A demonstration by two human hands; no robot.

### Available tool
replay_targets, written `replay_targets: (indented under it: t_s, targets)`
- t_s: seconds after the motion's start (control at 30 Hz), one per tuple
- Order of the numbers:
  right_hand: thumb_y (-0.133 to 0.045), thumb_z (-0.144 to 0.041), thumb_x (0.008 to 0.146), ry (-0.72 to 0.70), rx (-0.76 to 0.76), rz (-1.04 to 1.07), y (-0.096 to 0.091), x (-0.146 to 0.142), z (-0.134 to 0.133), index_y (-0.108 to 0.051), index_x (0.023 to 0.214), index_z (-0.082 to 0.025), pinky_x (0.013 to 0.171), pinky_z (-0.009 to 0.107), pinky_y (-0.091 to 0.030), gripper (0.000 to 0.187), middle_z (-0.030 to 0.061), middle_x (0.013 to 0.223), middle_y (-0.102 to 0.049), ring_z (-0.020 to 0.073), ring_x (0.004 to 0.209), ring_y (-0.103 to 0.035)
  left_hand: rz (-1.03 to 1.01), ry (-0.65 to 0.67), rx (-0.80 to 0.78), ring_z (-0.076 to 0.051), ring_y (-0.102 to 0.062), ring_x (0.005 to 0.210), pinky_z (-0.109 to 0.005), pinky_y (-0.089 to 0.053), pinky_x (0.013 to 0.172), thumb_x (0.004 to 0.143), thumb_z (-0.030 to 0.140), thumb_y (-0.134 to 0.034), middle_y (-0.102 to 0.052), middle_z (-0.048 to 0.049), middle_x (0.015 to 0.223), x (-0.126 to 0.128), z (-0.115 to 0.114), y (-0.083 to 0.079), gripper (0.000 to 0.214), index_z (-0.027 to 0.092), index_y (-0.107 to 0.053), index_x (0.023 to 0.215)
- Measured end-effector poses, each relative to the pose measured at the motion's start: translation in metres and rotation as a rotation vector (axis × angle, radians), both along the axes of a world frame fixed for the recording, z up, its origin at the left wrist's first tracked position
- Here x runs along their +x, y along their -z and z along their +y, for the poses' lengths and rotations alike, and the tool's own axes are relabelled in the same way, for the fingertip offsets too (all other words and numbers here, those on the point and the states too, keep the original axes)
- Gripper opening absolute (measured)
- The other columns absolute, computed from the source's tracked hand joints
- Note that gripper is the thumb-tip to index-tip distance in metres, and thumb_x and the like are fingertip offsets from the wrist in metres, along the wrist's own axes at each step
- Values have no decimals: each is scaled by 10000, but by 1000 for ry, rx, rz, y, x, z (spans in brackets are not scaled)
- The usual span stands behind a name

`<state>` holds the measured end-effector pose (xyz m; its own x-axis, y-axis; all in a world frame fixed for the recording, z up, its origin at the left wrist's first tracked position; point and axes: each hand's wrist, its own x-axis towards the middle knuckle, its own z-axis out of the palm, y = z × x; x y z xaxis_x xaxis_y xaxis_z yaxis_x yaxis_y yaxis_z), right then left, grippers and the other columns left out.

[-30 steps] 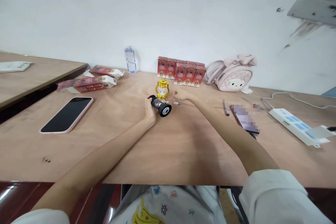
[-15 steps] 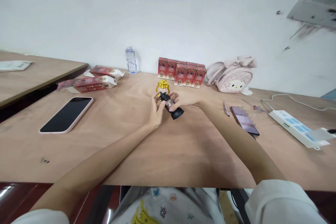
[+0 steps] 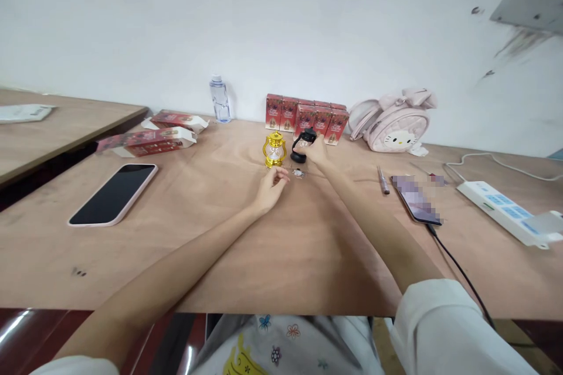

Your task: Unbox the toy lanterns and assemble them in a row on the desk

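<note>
My right hand [image 3: 315, 151] grips a small black toy lantern [image 3: 301, 145], held just above the table in front of the red boxes [image 3: 308, 118]. A gold toy lantern [image 3: 274, 150] stands upright on the wooden table [image 3: 272, 246], left of the black one. My left hand [image 3: 272, 184] rests near the gold lantern, fingers loosely curled, holding nothing. A small silvery part [image 3: 298, 173] lies on the table between my two hands.
A pink-cased phone [image 3: 113, 193] lies at the left, with opened red boxes [image 3: 147, 140] behind it. A water bottle [image 3: 219, 99] and a pink bag [image 3: 393, 125] stand by the wall. A screwdriver [image 3: 383, 180], a second phone [image 3: 416, 199] on a cable, and a power strip [image 3: 505, 212] lie at right.
The black lantern passed from my left hand to my right, which carried it away to the far right of the gold lantern. My left hand let go and drew back.
</note>
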<state>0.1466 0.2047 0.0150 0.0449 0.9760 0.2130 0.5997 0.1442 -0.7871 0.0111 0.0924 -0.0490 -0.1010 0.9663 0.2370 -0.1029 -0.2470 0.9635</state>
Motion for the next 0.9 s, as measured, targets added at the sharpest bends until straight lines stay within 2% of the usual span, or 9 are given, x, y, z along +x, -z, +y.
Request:
replay_targets:
  t_s: [0.13,0.27,0.33,0.43,0.53,0.63,0.77,0.83,0.9]
  targets:
    - [-769,-253,563,-53,-21,-87,6,-1,-3,-347,1162,-97,938,342,-446,749,176,1190,-533,252,1102,-546,5,-23,9,-132,-557,680,-255,-393,685,684,44,-564,-602,15,677,1,0,-1,167,183,-585,775]
    - [-789,-232,519,-215,-86,-218,-1,12,0,-219,1297,-43,957,357,-441,983,223,1239,-482,289,1178,-504,-34,-8,7,-127,-555,670,-252,-395,675,679,53,-572,-594,16,671,1,-1,0,158,183,-581,767]
    - [-760,-195,535,-260,-49,-352,-6,24,4,-145,1357,-40,995,394,-415,1038,257,1319,-402,321,1251,-445,-28,-9,21,-124,-554,657,-250,-399,663,684,75,-572,-597,17,669,1,-1,1,138,186,-580,767]
    - [-650,-137,624,-238,96,-541,-17,40,14,-147,1384,-33,1054,486,-342,917,290,1384,-324,371,1311,-371,13,-31,59,-119,-554,627,-244,-408,631,683,101,-558,-598,21,649,1,1,2,122,193,-580,760]
    - [-550,-86,686,-191,239,-656,-30,47,30,-248,1357,-53,1038,546,-330,737,270,1363,-384,390,1300,-370,21,-21,73,-113,-554,592,-240,-421,603,682,114,-546,-596,24,633,1,1,3,108,195,-581,743]
    - [-537,-71,704,-160,254,-726,-42,45,50,-274,1354,-50,1019,558,-348,702,259,1385,-387,393,1348,-291,-7,9,57,-101,-542,552,-235,-431,584,686,121,-558,-590,24,633,1,1,3,80,187,-577,725]
    - [-513,-42,708,-211,344,-831,-49,43,79,-215,1408,-50,1117,579,-161,761,235,1480,-289,336,1441,-75,-26,28,0,-87,-532,524,-225,-432,560,697,112,-570,-576,27,637,-1,0,2,70,176,-576,726]
    - [-513,-53,710,-259,366,-889,-49,43,90,-148,1439,-52,1128,591,-58,815,228,1507,-247,323,1450,-13,-21,36,-13,-86,-535,519,-221,-429,551,698,99,-558,-572,30,639,-2,-1,1,84,175,-576,729]
    - [-521,-68,700,-298,335,-937,-47,42,96,-78,1452,-31,1122,598,-21,873,239,1516,-219,325,1450,17,-14,40,-16,-89,-537,514,-222,-426,540,695,90,-548,-572,29,642,-2,-1,0,97,174,-579,732]
